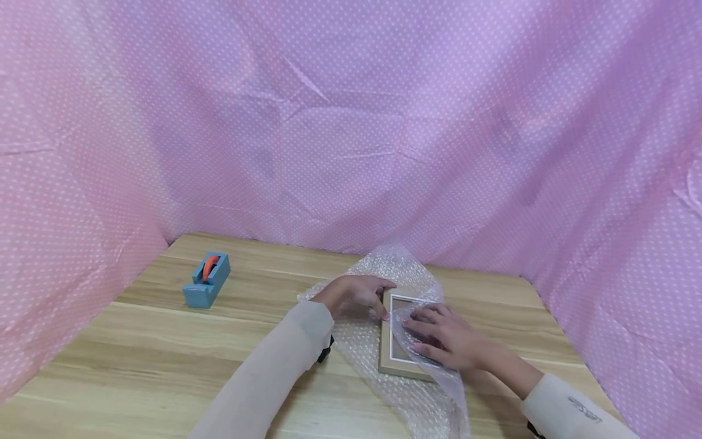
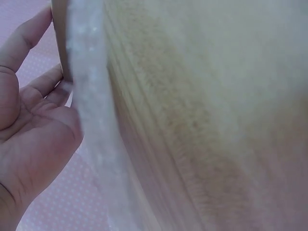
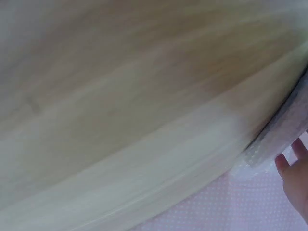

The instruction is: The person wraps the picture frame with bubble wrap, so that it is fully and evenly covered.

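A picture frame (image 1: 404, 367) with a tan outer edge and a white inner border lies on a sheet of bubble wrap (image 1: 359, 349). The right part of the sheet is folded over the frame's face. My left hand (image 1: 355, 291) rests along the frame's left edge, its thumb and fingers spread and touching the frame near the upper left corner. With fingers extended, my right hand (image 1: 454, 340) presses the folded wrap down onto the frame. In the left wrist view, fingers (image 2: 31, 36) reach the frame's side. The right wrist view catches only part of the right hand (image 3: 296, 180) beside the wrap.
A blue tape dispenser (image 1: 214, 281) with an orange roll stands at the far left of the wooden table (image 1: 164, 360). Pink dotted cloth (image 1: 340, 152) hangs around the table's back and sides. The bubble wrap extends past the frame toward the back and front.
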A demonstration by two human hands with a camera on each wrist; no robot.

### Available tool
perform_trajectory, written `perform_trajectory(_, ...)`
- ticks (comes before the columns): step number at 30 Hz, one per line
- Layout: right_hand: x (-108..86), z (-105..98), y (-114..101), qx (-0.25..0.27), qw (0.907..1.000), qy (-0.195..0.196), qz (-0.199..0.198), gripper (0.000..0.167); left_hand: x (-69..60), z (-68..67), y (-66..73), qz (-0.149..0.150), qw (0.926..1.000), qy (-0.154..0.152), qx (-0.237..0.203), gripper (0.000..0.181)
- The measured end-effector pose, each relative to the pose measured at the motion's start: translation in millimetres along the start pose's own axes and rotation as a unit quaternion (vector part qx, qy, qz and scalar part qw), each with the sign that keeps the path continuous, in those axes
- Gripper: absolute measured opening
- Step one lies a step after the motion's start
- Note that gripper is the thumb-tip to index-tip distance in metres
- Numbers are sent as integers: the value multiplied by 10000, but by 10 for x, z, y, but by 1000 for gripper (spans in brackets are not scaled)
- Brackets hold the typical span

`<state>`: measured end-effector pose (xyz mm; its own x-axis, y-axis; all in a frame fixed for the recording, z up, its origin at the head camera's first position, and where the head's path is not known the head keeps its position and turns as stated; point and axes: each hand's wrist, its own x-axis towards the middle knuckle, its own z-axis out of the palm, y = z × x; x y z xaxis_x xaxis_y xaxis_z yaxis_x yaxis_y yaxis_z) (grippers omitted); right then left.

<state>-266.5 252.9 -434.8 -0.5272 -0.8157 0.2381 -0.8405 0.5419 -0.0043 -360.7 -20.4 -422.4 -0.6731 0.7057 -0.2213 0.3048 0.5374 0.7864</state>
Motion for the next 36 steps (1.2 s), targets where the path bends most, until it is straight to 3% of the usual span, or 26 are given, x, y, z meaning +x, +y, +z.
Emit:
perform_trajectory(4, -58, -5, 73, -136, 9996, 222, -101, 42, -1, -3, -9, 43, 9999, -11, -107, 86)
perform_trajectory(9, -110, -3, 129, -230, 9995, 184, -91, 44, 11, -1, 23, 135, 9995, -48, -270, 75)
perform_trajectory(18, -132, -11, 131, -248, 9997, 48, 21, 48, -59, -18, 103, 390, 9973, -10, 629, 66)
perform_trajectory(23, -126, 5, 108, -104, 9999, 55, 51, 49, -279, -126, 50, 10, 9923, 312, 1198, 80)
perform_trajectory(30, -156, -49, 62, -6, 9998, -128, 131, 50, -665, -378, -180, -363, 9907, 671, 1123, 74)
perform_trajectory(36, -200, -97, 48, 102, 9994, -322, 51, 62, -994, -554, -428, -745, 9875, 811, 1129, 68)
